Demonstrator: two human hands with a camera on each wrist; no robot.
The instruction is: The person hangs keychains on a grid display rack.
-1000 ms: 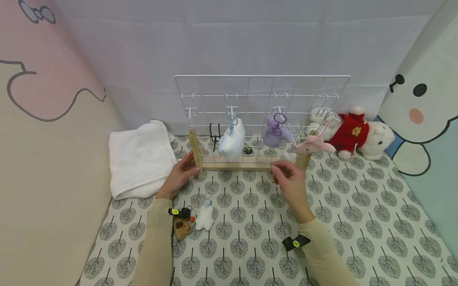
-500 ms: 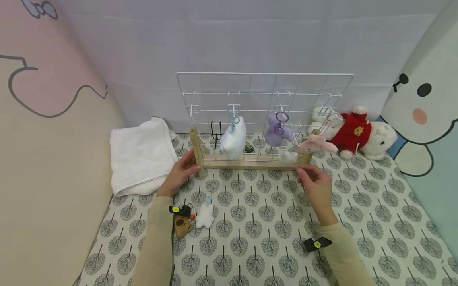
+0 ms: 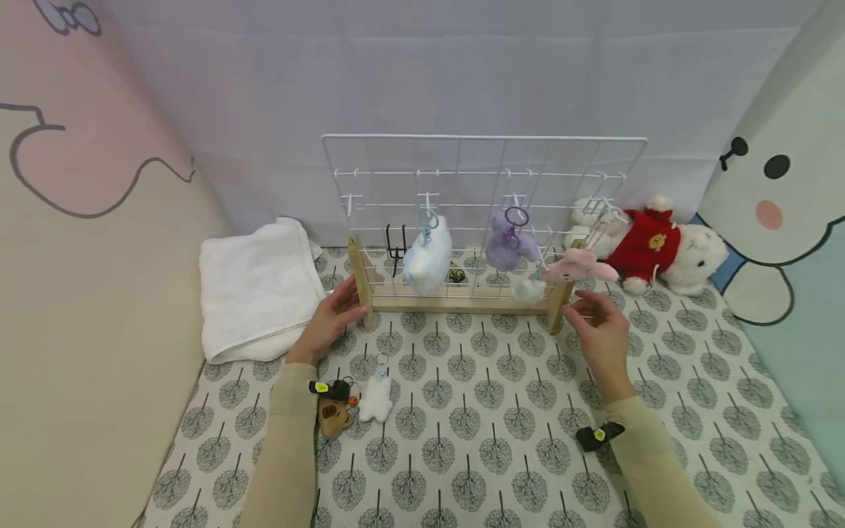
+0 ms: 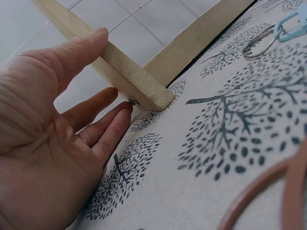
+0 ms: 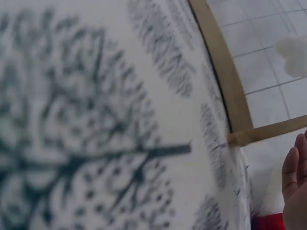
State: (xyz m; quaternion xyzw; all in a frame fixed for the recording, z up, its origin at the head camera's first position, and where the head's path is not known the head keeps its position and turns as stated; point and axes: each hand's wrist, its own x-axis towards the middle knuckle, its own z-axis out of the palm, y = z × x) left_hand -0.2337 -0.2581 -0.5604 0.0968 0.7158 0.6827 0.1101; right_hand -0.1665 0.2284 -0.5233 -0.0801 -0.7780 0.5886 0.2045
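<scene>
A white wire grid rack stands on wooden legs joined by a wooden bar. My left hand grips the left leg, with the thumb on its edge and the fingers at its outer side by a screw. My right hand is beside the right leg, fingers extended; contact cannot be made out. From the rack hang a pale blue plush, a purple plush keychain, a pink plush and a small white plush.
A folded white towel lies left of the rack. In front are a brown plush keychain and a white plush keychain. At the right lies a white plush in a red sweater. Black hooks are behind the grid.
My right hand has moved rightward from the small white plush to the rack's right leg. That plush now shows fully. My left hand has stayed at the left leg.
</scene>
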